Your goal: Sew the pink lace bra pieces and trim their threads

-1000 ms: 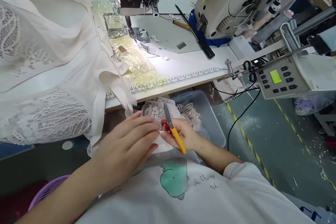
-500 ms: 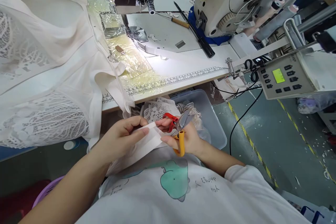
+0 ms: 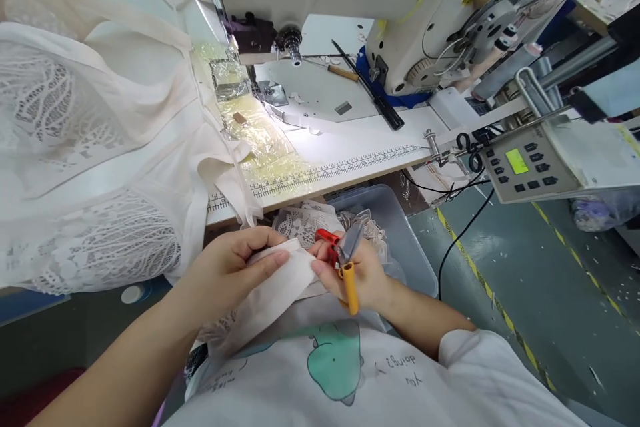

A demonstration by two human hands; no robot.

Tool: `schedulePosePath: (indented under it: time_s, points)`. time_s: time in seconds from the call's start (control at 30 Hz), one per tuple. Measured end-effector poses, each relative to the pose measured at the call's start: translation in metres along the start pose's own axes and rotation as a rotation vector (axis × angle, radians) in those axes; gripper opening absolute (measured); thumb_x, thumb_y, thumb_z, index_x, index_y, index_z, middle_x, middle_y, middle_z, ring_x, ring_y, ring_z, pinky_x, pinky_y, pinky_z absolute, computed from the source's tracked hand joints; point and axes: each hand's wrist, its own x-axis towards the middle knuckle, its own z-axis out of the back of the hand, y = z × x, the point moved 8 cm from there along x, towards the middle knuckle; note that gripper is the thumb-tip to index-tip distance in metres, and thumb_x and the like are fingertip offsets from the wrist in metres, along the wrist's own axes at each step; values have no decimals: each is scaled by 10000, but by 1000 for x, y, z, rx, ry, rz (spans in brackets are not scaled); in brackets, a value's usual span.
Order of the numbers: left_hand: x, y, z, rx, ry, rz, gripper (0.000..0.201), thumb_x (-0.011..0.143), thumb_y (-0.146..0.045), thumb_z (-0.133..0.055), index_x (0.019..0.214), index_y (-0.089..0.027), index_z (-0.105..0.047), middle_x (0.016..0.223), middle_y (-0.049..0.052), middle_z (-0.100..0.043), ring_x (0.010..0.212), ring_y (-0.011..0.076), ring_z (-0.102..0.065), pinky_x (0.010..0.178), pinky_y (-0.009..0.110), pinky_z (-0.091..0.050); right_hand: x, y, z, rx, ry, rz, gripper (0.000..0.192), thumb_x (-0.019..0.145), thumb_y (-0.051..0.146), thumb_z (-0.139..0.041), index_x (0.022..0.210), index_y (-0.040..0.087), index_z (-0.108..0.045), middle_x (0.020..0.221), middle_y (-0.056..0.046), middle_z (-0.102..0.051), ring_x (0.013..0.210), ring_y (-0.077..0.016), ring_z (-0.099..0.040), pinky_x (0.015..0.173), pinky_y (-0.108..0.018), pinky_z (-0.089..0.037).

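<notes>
The left hand (image 3: pixel 235 263) pinches the upper end of a white fabric strip (image 3: pixel 270 287), thumb on top and fingers curled beneath it. The right hand (image 3: pixel 357 270) grips a pair of thread snips (image 3: pixel 345 260) with red and yellow handles, its fingertips meeting the strip's right edge, so the strip lies between both hands, just in front of the person's chest. The strip trails down and left over the white shirt (image 3: pixel 370 373). Just beyond the hands, a clear plastic bin (image 3: pixel 400 227) holds lace pieces (image 3: pixel 305 220). Farther off, the surface (image 3: pixel 360 147) with its printed ruler edge carries a sewing machine (image 3: pixel 400 7). To the left, a cream lace garment (image 3: pixel 100 167) drapes over the surface. At right, a control panel (image 3: pixel 527 163) shows a lit green screen.
</notes>
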Motion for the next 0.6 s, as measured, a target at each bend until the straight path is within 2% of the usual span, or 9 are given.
schedulePosePath:
  time_s: [0.07,0.17,0.37,0.5,0.6]
  points:
    - [0,-7,2,-55,-34,-9,219,717,-408,-647,732,-197,-705,716,39,-675,674,186,-591,572,237,-468,3,13,4,-27,-16,58,167,782,294,-565,681,211,-460,635,-7,-539,555,-143,-506,536,-265,-431]
    - [0,-3,0,-223,-82,22,204,674,-394,-697,684,-190,-706,690,48,-673,641,178,-583,562,246,-478,5,22,6,-126,-21,92,155,758,261,-569,667,210,-454,613,3,-531,558,-143,-510,526,-254,-409]
    - [-1,30,-13,-551,-171,163,268,613,-422,-779,667,-184,-668,647,19,-623,574,134,-534,518,234,-457,2,2,5,-105,-30,-63,252,757,318,-599,632,208,-410,622,-4,-522,559,-142,-492,504,-252,-395]
    - [-4,35,-17,-591,-175,219,304,597,-450,-793,686,-188,-665,645,16,-615,538,118,-506,488,227,-432,0,-10,3,-56,-29,-154,334,750,381,-652,625,210,-394,643,-8,-523,576,-144,-490,525,-268,-426]
    - [-6,33,-12,-531,-234,202,341,585,-480,-790,718,-187,-677,693,35,-643,574,139,-536,515,247,-456,-1,-14,3,-35,-51,-189,382,737,445,-689,635,212,-404,629,-1,-515,568,-144,-483,522,-273,-435]
